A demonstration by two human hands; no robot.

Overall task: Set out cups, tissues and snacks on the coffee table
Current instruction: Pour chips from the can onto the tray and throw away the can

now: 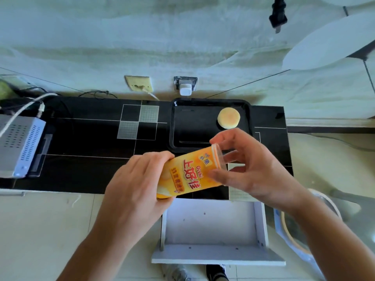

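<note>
An orange snack canister (190, 173) with red lettering lies tilted over the front of the black cabinet top (87, 138). My left hand (136, 185) grips its lower end. My right hand (251, 169) curls its fingers round the clear lid end at the upper right. Behind them sits a black tray (194, 126) holding one round yellow cake (228, 118) at its far right.
A silver box (18, 145) with cables sits at the left of the cabinet top. An open white drawer (213, 230) juts out below my hands. A glass table edge (316, 220) lies to the right. Wall sockets (185, 85) are behind the tray.
</note>
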